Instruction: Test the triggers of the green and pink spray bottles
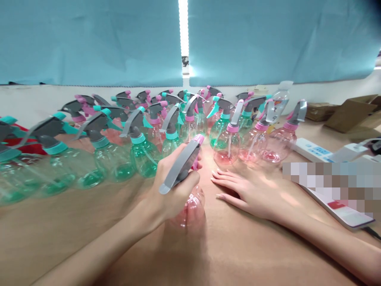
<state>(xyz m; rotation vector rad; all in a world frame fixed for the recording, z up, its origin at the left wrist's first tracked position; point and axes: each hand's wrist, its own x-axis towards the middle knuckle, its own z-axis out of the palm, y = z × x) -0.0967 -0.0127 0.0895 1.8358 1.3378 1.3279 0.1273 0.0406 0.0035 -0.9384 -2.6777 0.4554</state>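
Observation:
My left hand (174, 184) is wrapped round the neck of a pink spray bottle (190, 210) with a grey and pink trigger head, in the middle of the view. The bottle stands upright at the table; its neck is mostly hidden by the fingers. To its right, my right hand (247, 190) lies flat on the table with its fingers spread, holding nothing. Just beyond that hand are pink bottles, the nearest one (226, 149) with a pink collar. Green bottles with turquoise collars, such as this one (145, 157), stand behind and left of my left hand.
Several more spray bottles fill the back of the wooden table (119, 246). At the right are a white power strip (312, 150), a phone-like device (351, 216), partly pixelated, and an open cardboard box (351, 113). A clear bottle (280, 99) stands near the wall.

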